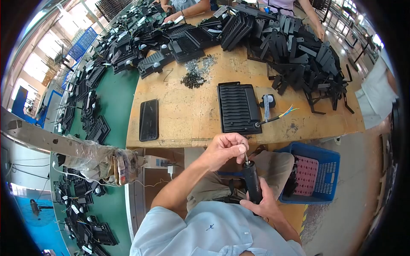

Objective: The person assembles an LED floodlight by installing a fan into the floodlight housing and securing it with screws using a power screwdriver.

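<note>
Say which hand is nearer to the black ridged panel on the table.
Left. The left hand is just off the panel's near edge, at the tool's tip; the right hand is farther back, around the tool's body.

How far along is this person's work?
The finned unit already seems to carry its domed attachment and wires. The right hand holds a driver; the left hand is at its tip. Probably left: fitting a heaped bracket; none shows on the unit.

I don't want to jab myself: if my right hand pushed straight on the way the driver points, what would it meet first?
Likely your left hand: its fingertips are at the bit of the driver in your right hand, though exact depth is unclear.
</note>
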Action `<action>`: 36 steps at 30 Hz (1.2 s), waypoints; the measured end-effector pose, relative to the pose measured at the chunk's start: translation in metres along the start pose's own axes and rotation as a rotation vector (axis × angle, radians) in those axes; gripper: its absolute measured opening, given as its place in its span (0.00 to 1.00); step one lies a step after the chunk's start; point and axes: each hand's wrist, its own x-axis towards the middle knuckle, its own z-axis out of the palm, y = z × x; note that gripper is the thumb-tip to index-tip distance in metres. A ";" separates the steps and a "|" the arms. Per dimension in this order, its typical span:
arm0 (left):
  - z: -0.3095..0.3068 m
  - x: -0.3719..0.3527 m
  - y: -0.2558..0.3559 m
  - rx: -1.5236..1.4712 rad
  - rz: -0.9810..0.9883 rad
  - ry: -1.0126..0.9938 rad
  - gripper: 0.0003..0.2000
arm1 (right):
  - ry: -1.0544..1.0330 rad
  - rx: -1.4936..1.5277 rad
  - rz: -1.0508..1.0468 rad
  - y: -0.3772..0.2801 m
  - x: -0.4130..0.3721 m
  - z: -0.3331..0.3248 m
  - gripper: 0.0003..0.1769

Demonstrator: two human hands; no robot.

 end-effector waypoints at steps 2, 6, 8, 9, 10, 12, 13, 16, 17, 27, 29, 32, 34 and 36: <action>0.000 0.000 -0.006 0.057 0.079 0.064 0.11 | 0.004 -0.028 0.001 -0.005 0.005 -0.001 0.43; -0.005 -0.005 0.031 0.407 0.093 0.133 0.14 | -0.003 0.024 -0.020 -0.005 0.010 0.002 0.42; -0.024 0.007 0.054 0.659 0.283 0.278 0.12 | -0.009 0.051 -0.027 -0.003 0.010 0.000 0.42; -0.043 0.021 0.071 1.092 0.458 0.398 0.09 | -0.011 0.066 -0.027 -0.002 0.009 0.000 0.41; -0.066 0.036 0.085 1.266 0.502 0.470 0.08 | -0.011 0.091 -0.013 0.003 0.008 0.000 0.41; -0.104 0.060 0.100 1.498 0.537 0.528 0.07 | -0.012 0.136 0.014 0.016 0.006 0.000 0.40; -0.119 0.072 0.104 1.555 0.532 0.511 0.07 | -0.011 0.139 0.028 0.019 0.005 0.000 0.39; -0.138 0.094 0.105 1.680 0.476 0.469 0.07 | -0.001 0.128 0.051 0.024 0.002 -0.001 0.34; -0.142 0.099 0.103 1.713 0.448 0.454 0.07 | 0.003 0.110 0.043 0.025 0.000 -0.001 0.31; -0.176 0.128 0.108 1.662 0.166 0.417 0.07 | 0.023 0.081 0.101 0.039 -0.006 -0.004 0.36; -0.181 0.134 0.115 1.708 0.203 0.342 0.07 | 0.023 0.129 0.125 0.029 -0.005 -0.005 0.36; -0.187 0.135 0.112 1.891 0.355 0.271 0.07 | 0.039 0.140 0.124 0.029 -0.007 -0.004 0.35; -0.187 0.134 0.111 1.927 0.404 0.234 0.07 | 0.043 0.141 0.133 0.030 -0.008 -0.003 0.35; -0.189 0.133 0.116 1.867 0.414 0.186 0.07 | 0.048 0.137 0.152 0.028 -0.012 -0.002 0.34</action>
